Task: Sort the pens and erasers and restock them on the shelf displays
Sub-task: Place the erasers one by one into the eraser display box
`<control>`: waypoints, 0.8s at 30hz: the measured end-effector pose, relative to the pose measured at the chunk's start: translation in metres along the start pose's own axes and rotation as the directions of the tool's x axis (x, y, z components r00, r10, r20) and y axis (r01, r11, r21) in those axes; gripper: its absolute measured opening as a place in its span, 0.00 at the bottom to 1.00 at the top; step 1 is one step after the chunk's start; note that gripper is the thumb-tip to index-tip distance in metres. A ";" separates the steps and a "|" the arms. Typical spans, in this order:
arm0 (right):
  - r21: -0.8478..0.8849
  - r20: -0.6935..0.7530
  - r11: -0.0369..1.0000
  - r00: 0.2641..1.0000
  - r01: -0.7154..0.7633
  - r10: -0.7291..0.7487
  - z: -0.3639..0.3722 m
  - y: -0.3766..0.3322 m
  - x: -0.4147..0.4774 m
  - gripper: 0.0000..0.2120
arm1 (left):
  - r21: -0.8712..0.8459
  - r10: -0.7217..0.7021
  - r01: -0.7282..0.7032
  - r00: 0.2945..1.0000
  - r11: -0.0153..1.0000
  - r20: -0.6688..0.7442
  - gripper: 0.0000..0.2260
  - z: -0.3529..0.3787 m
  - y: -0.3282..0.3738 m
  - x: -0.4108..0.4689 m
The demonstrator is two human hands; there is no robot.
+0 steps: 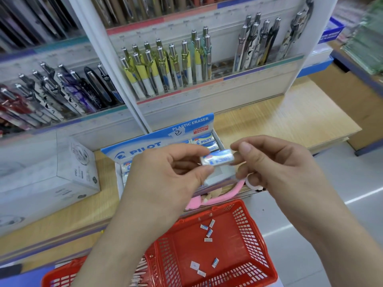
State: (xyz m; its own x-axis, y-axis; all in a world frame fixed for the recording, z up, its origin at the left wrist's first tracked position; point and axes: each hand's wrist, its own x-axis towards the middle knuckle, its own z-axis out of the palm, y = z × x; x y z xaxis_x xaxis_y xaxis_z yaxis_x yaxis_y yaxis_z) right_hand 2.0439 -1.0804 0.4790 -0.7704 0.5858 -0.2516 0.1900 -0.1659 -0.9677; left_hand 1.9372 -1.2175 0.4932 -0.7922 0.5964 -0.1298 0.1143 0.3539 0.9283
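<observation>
Erasers are what this moment turns on: one small wrapped eraser [217, 160] is pinched at both ends, the left hand [165, 179] closing thumb and forefinger on its near end, the right hand [275, 162] gripping the far end the same way, the other fingers curled loosely. It is a short rectangular block in a glossy, shimmering film with blue lettering, held level in the air.

Just beyond and below the grip sits the eraser display box [157, 146], a white-and-blue cardboard tray with an upright header card. Wrapped erasers already fill its far rows; the part under the hands is hidden, so how full it is cannot be told.

Well below the grip, a red plastic basket [248, 228] with a slotted, grid-like wall holds several loose erasers [209, 233] scattered on its floor, so restocking looks partly done with more to place. A second red basket [60, 278], nearer the person's left, shows what may be pens, blurred.

Further out above the grip, tiered shelf racks [207, 88] stand with pens [165, 65] upright, chrome-capped and slim.
</observation>
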 end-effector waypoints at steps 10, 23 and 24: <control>-0.199 -0.060 0.978 0.996 -0.069 0.058 -0.002 0.018 0.007 0.07 | 0.463 0.162 -0.137 0.987 0.876 -0.014 0.09 0.018 -0.023 0.009; -0.279 -0.085 0.959 0.996 -0.047 0.024 0.002 0.021 0.011 0.05 | 0.542 0.201 -0.155 0.979 0.826 -0.026 0.10 0.025 -0.024 0.019; -0.277 -0.066 0.960 0.998 -0.039 0.022 0.001 0.021 0.010 0.05 | 0.540 0.207 -0.158 0.978 0.826 -0.031 0.09 0.025 -0.025 0.019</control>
State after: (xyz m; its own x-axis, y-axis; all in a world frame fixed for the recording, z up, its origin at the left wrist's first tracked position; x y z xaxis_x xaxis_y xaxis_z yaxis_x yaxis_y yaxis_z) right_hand 2.0399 -1.0790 0.4559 -0.7242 0.6333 -0.2730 0.3809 0.0372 -0.9239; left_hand 1.9344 -1.1970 0.4592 -0.7697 0.6339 0.0759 0.5433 0.5880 0.5993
